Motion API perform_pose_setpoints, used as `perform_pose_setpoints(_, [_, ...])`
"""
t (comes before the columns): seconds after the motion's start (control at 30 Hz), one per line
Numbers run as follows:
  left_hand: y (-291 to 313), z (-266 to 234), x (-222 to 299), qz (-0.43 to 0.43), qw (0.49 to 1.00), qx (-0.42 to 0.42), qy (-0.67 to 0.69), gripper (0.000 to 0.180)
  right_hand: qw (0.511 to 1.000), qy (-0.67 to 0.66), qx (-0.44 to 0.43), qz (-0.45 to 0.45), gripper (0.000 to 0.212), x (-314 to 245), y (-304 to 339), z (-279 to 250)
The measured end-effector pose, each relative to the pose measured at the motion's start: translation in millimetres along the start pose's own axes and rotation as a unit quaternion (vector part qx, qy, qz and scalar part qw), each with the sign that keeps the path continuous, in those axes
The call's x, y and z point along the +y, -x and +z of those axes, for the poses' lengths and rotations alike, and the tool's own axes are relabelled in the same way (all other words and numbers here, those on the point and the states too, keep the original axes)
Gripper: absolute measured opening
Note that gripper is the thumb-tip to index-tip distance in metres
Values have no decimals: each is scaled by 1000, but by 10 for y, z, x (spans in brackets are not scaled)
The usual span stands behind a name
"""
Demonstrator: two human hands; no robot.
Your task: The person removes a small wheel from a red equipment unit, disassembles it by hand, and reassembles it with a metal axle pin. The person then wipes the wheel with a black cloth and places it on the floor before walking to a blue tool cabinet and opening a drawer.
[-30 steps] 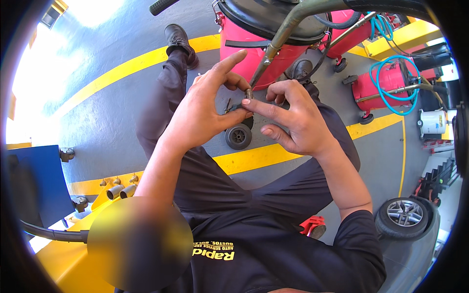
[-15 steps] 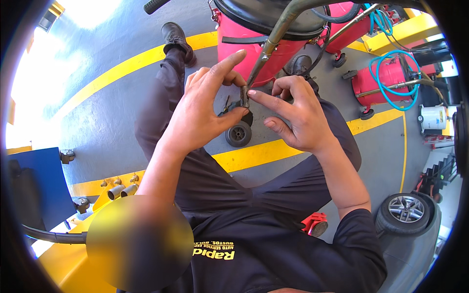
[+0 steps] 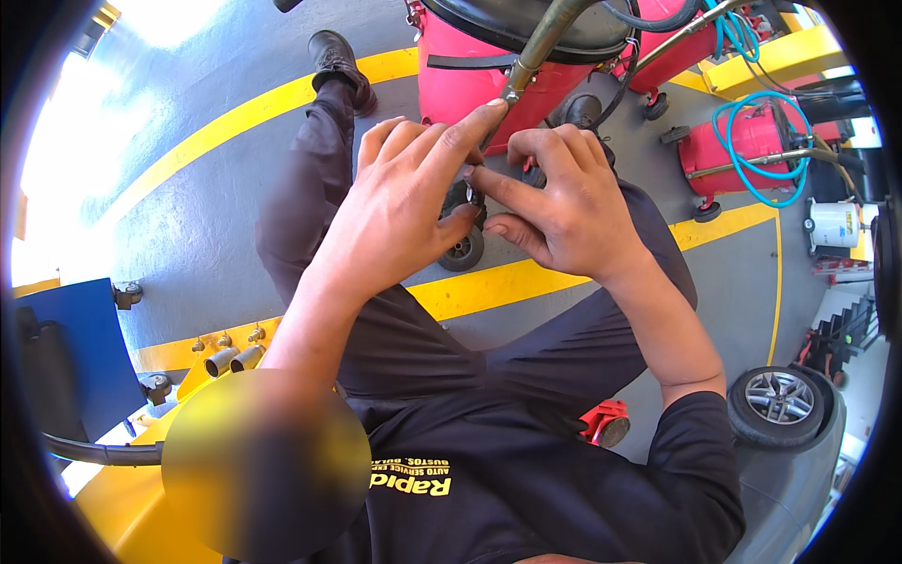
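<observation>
Between my knees, my left hand (image 3: 404, 202) is curled, its thumb meeting a small dark metal piece (image 3: 473, 194) whose exact kind I cannot make out. Its index finger reaches forward, over the lower end of a metal tube handle (image 3: 536, 61). My right hand (image 3: 573, 211) comes in from the other side. The right index fingertip touches or nearly touches the upper end of the piece; the right thumb stays apart, the other fingers bent. Beneath my hands is a black caster wheel (image 3: 462, 250), partly covered by the left hand.
A red drum (image 3: 456, 94) with a black top stands ahead between my feet. Another red drum (image 3: 733, 150) with a teal hose (image 3: 723, 132) is at right. A car wheel (image 3: 778, 406) lies lower right. At left are a blue panel (image 3: 80, 357) and a yellow metal frame (image 3: 122, 498).
Both hands have shifted slightly and drawn closer together around the small metal piece. My left fingers now cover more of the tube's lower end, and the right thumb has come nearer the left thumb.
</observation>
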State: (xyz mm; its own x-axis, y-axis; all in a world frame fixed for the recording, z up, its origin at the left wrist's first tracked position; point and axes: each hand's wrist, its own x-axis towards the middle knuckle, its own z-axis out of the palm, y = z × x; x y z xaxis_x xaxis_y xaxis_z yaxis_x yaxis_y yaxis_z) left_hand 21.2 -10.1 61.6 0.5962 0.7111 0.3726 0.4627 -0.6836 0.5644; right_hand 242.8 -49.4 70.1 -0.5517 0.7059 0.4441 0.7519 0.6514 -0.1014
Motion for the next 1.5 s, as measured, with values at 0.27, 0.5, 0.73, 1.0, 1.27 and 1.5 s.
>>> perform_pose_setpoints(0.27, [-12, 22, -13, 19, 1000, 0, -8, 90, 999, 11, -23, -26, 35, 7, -25, 28])
perform_pose_setpoints(0.5, [17, 28, -62, -20, 999, 28, 26, 90, 1000, -21, -6, 13, 38, 56, 46, -32])
perform_pose_setpoints(0.73, [72, 253, -225, -85, 918, 118, 370, 91, 942, -291, 77, 148, 48, -98, 112, 233])
perform_pose_setpoints(1.0, [98, 292, -95, -186, 708, 112, 672, 91, 941, -291, 131, 115, 54, -230, 115, 356])
perform_pose_setpoints(1.27, [111, 406, -84, -204, 651, 109, 723, 88, 951, -251, 145, 108, 52, -217, 108, 343])
perform_pose_setpoints(1.5, [142, 515, -69, -216, 564, 106, 790, 83, 958, -191, 159, 141, 52, -274, 87, 340])
